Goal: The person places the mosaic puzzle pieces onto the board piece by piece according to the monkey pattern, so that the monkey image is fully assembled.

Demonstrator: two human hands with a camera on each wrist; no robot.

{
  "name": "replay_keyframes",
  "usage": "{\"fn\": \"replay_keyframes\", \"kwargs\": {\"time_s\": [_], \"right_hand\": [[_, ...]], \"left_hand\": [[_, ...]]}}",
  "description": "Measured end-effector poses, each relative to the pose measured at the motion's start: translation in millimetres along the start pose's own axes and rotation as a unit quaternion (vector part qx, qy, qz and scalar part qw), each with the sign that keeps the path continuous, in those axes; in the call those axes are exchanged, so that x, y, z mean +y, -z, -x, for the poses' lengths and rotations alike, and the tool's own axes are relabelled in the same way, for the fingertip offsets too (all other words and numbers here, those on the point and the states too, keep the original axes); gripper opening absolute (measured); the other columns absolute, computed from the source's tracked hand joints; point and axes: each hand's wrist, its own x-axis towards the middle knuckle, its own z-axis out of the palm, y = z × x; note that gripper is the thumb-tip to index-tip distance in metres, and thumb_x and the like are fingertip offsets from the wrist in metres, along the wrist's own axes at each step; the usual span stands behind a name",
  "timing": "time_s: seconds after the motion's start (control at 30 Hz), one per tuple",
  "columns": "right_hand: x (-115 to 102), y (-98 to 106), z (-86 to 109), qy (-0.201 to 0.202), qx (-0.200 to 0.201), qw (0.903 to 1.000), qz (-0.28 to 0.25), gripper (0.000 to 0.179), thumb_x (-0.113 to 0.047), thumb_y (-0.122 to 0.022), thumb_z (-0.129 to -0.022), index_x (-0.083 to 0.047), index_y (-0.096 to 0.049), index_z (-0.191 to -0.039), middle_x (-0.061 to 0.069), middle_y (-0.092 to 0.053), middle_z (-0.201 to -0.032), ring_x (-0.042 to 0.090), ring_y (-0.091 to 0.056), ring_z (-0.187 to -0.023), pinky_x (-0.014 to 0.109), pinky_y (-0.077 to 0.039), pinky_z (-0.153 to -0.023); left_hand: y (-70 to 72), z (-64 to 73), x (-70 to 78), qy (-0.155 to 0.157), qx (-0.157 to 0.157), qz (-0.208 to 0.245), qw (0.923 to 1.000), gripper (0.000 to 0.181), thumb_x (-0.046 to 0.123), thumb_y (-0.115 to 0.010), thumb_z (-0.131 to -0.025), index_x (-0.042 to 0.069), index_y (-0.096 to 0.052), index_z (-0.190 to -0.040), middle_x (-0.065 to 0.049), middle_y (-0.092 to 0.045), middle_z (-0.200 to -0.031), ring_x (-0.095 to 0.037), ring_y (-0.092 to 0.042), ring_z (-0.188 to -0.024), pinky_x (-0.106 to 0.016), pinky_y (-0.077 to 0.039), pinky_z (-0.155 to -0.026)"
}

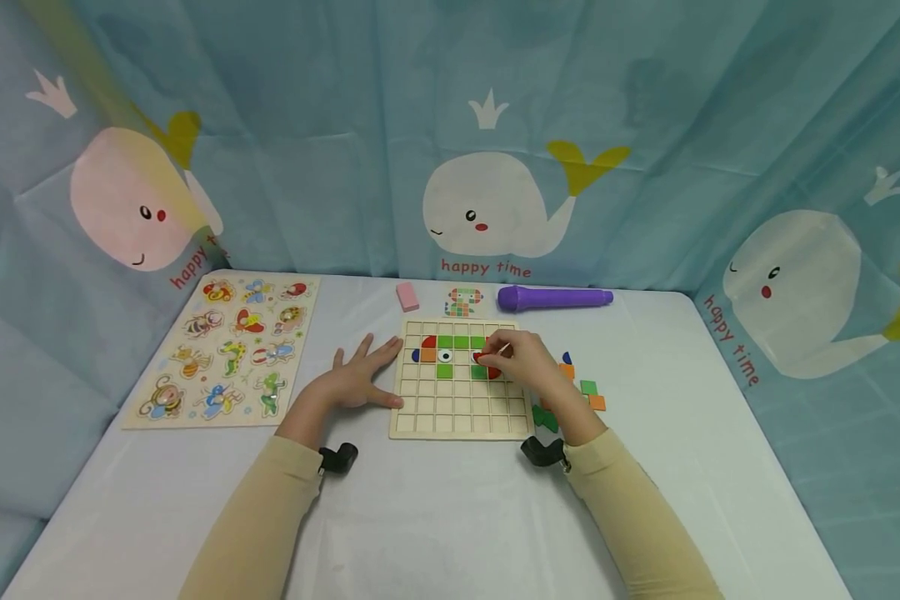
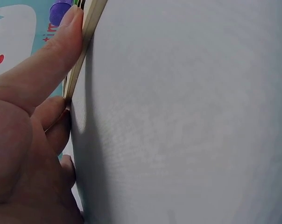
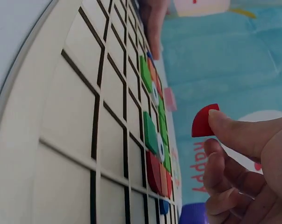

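A wooden grid board [image 1: 450,408] lies mid-table, several of its upper cells filled with green, red, orange, blue and eye-printed tiles. Between thumb and fingers, my right hand [image 1: 525,358] pinches a red quarter-circle tile [image 3: 204,120], held above the board's upper right part. In the right wrist view a dark red tile [image 3: 153,171] and a green tile [image 3: 150,133] sit in cells below it. My left hand [image 1: 356,375] has its fingers spread, with thumb and fingertips touching the board's left edge. Its thumb [image 2: 47,63] rests along that edge in the left wrist view.
Loose tiles [image 1: 588,387] lie right of the board, partly hidden by the right forearm. Behind it are a pink block [image 1: 407,297], a pattern card [image 1: 463,302] and a purple microphone-shaped toy [image 1: 555,298]. An insect puzzle board [image 1: 228,350] lies at left. A whale-print curtain [image 1: 330,167] surrounds the table.
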Motion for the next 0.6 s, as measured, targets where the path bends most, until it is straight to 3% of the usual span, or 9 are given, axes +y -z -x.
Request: {"fn": "replay_keyframes", "kwargs": {"time_s": [0.6], "right_hand": [[-25.4, -37.4, -30.0, 0.005, -0.005, 0.9999, -0.015, 0.010, -0.026, -0.076, -0.092, -0.016, -0.075, -0.091, -0.003, -0.070, -0.084, 0.014, -0.061, -0.076, 0.028, -0.050, -0.068]], "left_hand": [[1.3, 0.3, -0.2, -0.004, -0.001, -0.004, 1.0000, 0.114, 0.053, -0.082, -0.078, 0.021, -0.015, -0.164, 0.000, -0.009, -0.171, -0.037, 0.013, -0.156, -0.070, 0.015, -0.116]]}}
